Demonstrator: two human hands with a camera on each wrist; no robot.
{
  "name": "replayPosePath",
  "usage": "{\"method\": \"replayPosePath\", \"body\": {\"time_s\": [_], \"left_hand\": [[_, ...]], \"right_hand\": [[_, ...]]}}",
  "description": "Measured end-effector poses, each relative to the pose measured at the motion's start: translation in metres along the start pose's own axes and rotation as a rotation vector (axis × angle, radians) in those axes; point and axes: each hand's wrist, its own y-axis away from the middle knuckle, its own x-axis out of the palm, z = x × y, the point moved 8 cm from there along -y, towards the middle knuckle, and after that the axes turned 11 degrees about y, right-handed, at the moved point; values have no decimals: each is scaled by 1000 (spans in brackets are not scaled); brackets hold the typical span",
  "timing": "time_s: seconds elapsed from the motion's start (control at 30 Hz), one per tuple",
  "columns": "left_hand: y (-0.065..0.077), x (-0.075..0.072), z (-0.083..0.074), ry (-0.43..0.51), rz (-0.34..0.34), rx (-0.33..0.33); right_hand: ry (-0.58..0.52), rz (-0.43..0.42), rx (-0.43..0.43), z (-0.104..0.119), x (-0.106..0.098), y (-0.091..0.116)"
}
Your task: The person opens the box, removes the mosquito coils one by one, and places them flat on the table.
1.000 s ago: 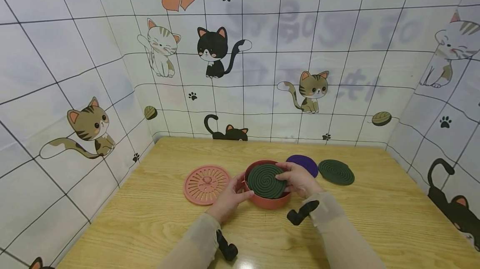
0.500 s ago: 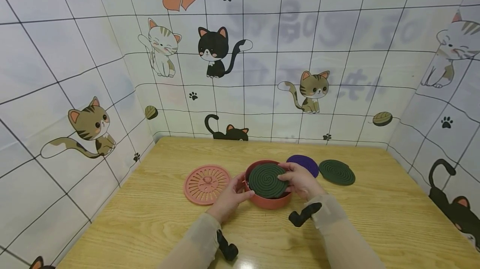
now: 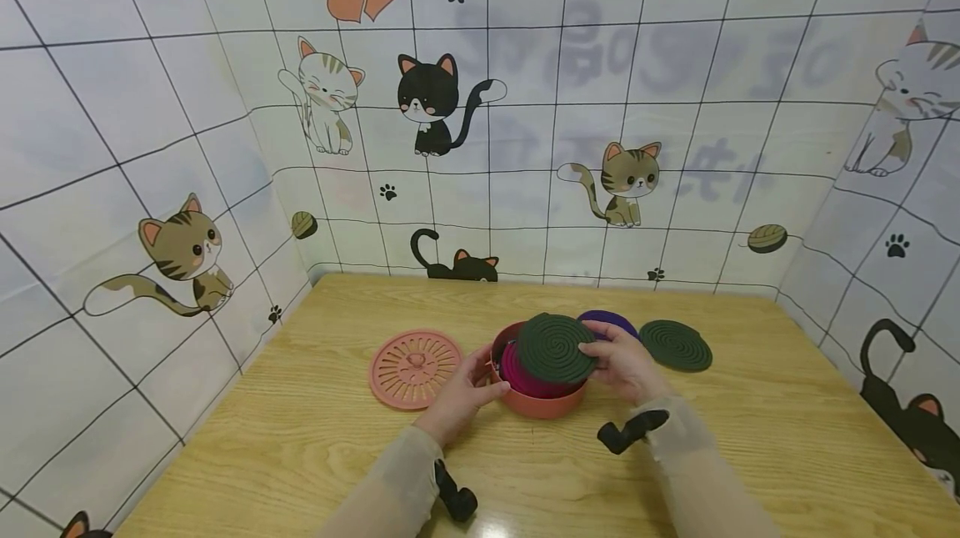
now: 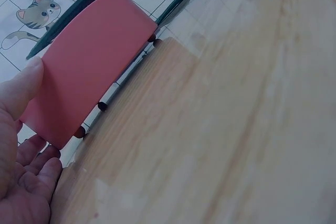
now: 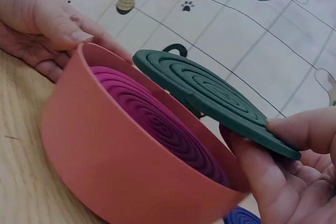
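My right hand (image 3: 624, 364) pinches a dark green mosquito coil (image 3: 557, 348) at its right edge, thumb on top and fingers beneath. Tilted, the coil stands over a round coral tin (image 3: 543, 408) and partly covers its opening. A magenta coil (image 5: 157, 121) lies inside the tin below the rim. My left hand (image 3: 462, 394) holds the tin's left side, the thumb (image 4: 25, 85) against the outer wall. In the left wrist view small dark feet (image 4: 102, 106) show under the tin.
A pink slotted lid (image 3: 415, 369) with a knob lies left of the tin on the wooden table (image 3: 300, 455). Behind my right hand is a purple coil (image 3: 609, 322), partly hidden, and beside it another green coil (image 3: 675, 345). Cat-print walls (image 3: 517, 213) enclose the table.
The green coil has risen out of the tin and shifted right with my right hand, uncovering the magenta coil. My left hand stays on the tin.
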Motion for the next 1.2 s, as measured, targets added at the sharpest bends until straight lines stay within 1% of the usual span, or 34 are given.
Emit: {"method": "replayPosePath", "body": {"time_s": [0.1, 0.2, 0.33, 0.47, 0.67, 0.77, 0.97, 1.03, 1.1, 1.2], "left_hand": [[0, 0, 0, 8, 1, 5], [-1, 0, 1, 15, 0, 10], [-1, 0, 0, 21, 2, 19], [-1, 1, 1, 21, 0, 15], [-1, 1, 1, 19, -2, 11], [-1, 1, 2, 24, 0, 8], [-1, 2, 3, 32, 3, 8], [-1, 2, 3, 32, 3, 9], [-2, 1, 3, 31, 1, 9], [-2, 1, 4, 24, 0, 11]], "right_hand": [[-37, -14, -7, 3, -17, 4], [-74, -52, -6, 6, -37, 9], [-165, -108, -11, 8, -65, 15], [-242, -148, -19, 6, -90, 21], [-384, -237, 17, 0, -121, 29], [-451, -307, 44, -5, -137, 33], [-519, -480, 98, -16, -167, 39], [-558, -530, 99, -20, -176, 40], [-632, -576, 92, -24, -184, 42], [-717, -640, 80, -29, -193, 45]]}}
